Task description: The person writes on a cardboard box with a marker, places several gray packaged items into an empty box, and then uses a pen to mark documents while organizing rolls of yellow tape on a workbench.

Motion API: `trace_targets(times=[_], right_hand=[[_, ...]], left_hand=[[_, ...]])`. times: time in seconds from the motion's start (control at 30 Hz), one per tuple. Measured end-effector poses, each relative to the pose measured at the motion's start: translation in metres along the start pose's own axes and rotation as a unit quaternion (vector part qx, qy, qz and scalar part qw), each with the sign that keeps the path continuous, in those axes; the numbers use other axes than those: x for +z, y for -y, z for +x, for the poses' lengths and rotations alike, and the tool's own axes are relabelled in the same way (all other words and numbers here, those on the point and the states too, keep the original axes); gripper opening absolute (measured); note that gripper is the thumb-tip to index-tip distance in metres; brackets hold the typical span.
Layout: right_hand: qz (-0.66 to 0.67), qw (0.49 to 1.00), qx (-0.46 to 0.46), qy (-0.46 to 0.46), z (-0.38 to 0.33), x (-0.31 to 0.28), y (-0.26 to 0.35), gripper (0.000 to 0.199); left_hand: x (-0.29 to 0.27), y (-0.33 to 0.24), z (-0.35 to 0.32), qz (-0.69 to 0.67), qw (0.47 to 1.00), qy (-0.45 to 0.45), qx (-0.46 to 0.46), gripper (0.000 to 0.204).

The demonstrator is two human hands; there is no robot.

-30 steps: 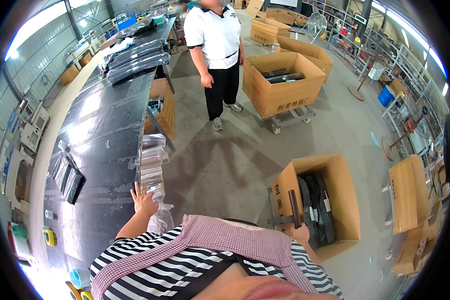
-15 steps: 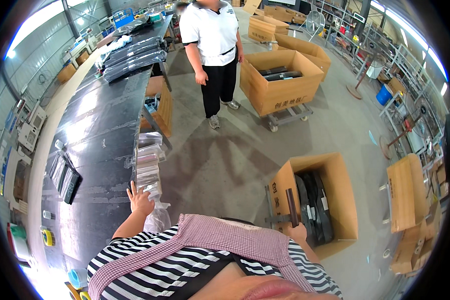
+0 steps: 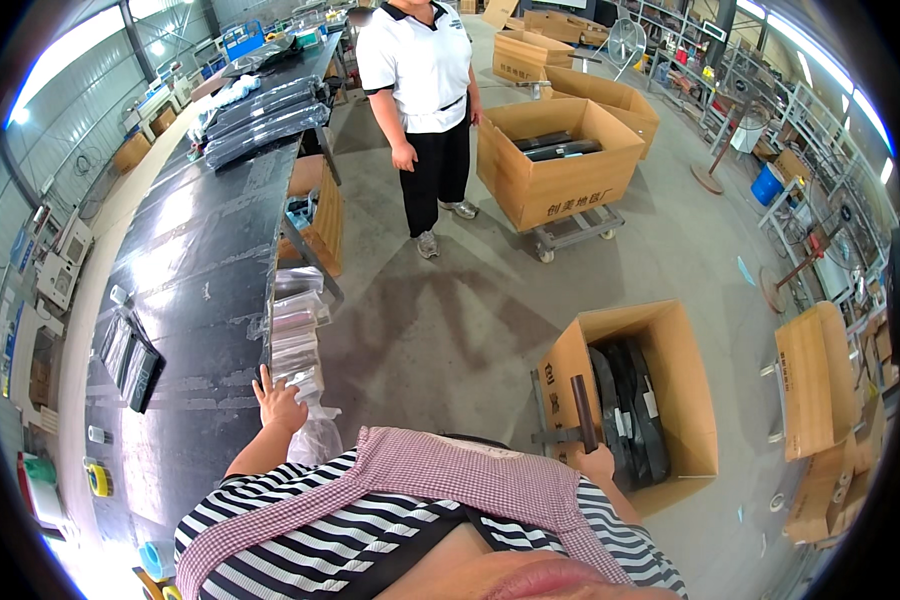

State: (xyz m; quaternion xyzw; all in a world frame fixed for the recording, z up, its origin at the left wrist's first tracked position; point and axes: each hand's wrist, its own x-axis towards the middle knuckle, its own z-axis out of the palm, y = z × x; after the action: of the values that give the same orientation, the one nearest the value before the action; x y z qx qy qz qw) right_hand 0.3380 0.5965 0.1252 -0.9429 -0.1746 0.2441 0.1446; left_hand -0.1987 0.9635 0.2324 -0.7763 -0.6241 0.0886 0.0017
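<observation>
My left hand rests at the right edge of the long black table, its fingers spread and nothing held. Just beside it, stacked clear plastic bags hang along the table's side. On my right, my right hand is closed around the near end of a dark cart handle. This handle stands at the side of a large open cardboard box. Inside the box lie several black flat pieces with white labels, upright side by side.
A person in a white shirt stands ahead between the table and another boxed cart. Black wrapped bundles lie on the table's far end, a black packet nearer. Fans, shelves and a box line the right.
The view has shifted very slightly. Both my hands keep their places, and the person ahead stands in the same spot.
</observation>
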Motion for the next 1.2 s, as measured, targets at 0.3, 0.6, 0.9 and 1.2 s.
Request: trace_targets(times=[0.3, 0.6, 0.9, 1.2], right_hand=[[-0.02, 1.0, 0.008, 0.008, 0.002, 0.001, -0.002, 0.04], [-0.02, 1.0, 0.008, 0.012, 0.002, 0.002, -0.001, 0.039], [0.02, 0.996, -0.061, -0.057, 0.008, 0.017, -0.023, 0.042], [-0.008, 1.0, 0.012, -0.018, 0.001, -0.001, -0.007, 0.047]], left_hand=[[0.0, 0.0, -0.001, -0.006, 1.0, 0.0, -0.002, 0.037], [0.001, 0.002, -0.002, -0.004, 1.0, -0.001, -0.005, 0.036], [-0.007, -0.008, 0.002, 0.003, 1.0, -0.005, 0.0, 0.038], [-0.012, -0.025, -0.01, 0.049, 0.999, 0.01, 0.003, 0.033]])
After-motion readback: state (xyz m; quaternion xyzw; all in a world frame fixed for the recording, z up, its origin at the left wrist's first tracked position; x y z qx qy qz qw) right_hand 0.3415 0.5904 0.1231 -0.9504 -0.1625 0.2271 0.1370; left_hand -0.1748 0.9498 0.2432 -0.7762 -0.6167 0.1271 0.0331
